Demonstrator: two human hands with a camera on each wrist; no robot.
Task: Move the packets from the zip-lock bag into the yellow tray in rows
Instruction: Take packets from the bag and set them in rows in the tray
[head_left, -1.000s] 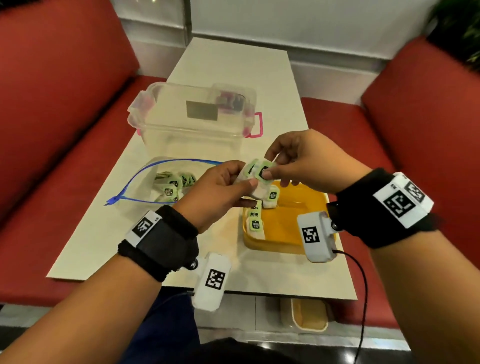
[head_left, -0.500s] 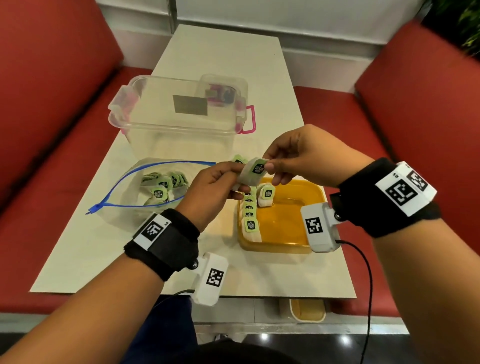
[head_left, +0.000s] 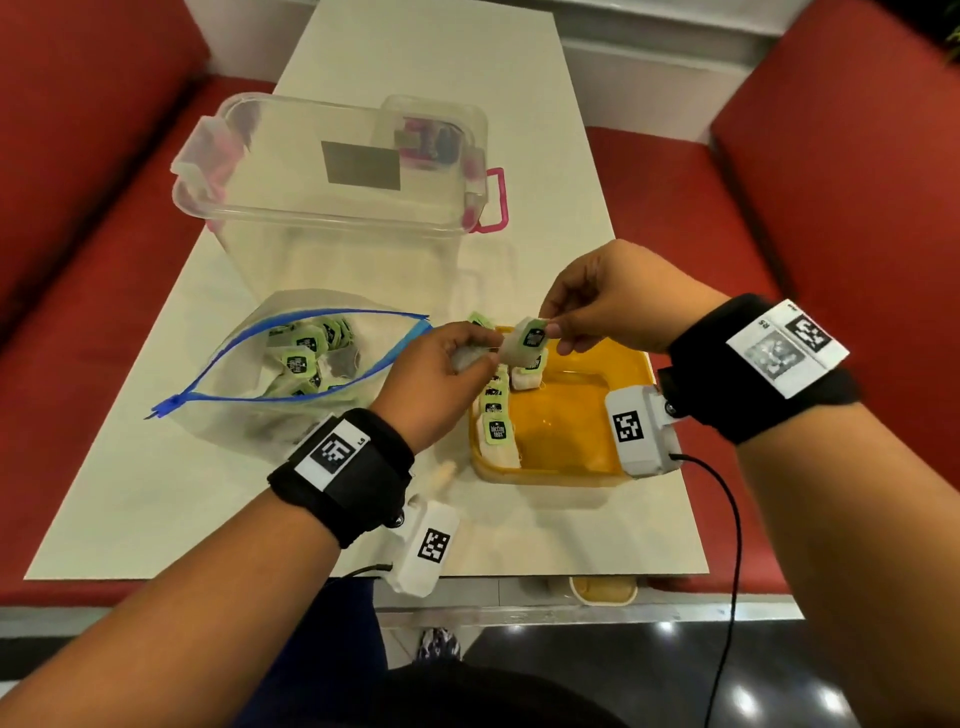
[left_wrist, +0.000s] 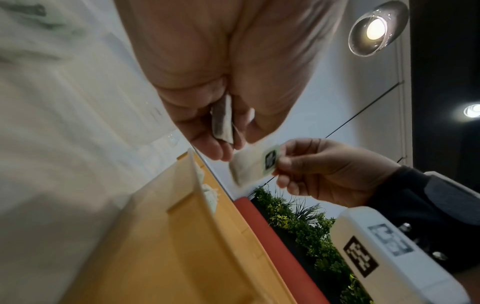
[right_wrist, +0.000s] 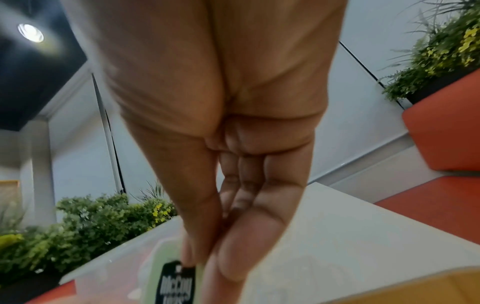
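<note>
The right hand (head_left: 608, 301) now pinches one small white paper packet with a green-and-black tag (head_left: 527, 343) clear of the left hand (head_left: 441, 374); a second ago both hands were bunched on a clump of packets at frame centre, so one has been separated off; it hangs just above the far-left corner of the shallow yellow plastic tray (head_left: 631, 364) at centre-right. The left hand is curled round another pale packet (left_wrist: 222, 121), possibly more than one, the wrist view being blurred. A row of tagged packets (head_left: 496, 415) already lines the tray's left wall, with one more beside its far end; the held one likely goes next to that. More packets remain in the clear zip-lock bag with a blue seal (head_left: 311, 358) at centre-left, lying open; a clear plastic lidded box with pink clips (head_left: 332, 171) stands in the upper left.
</note>
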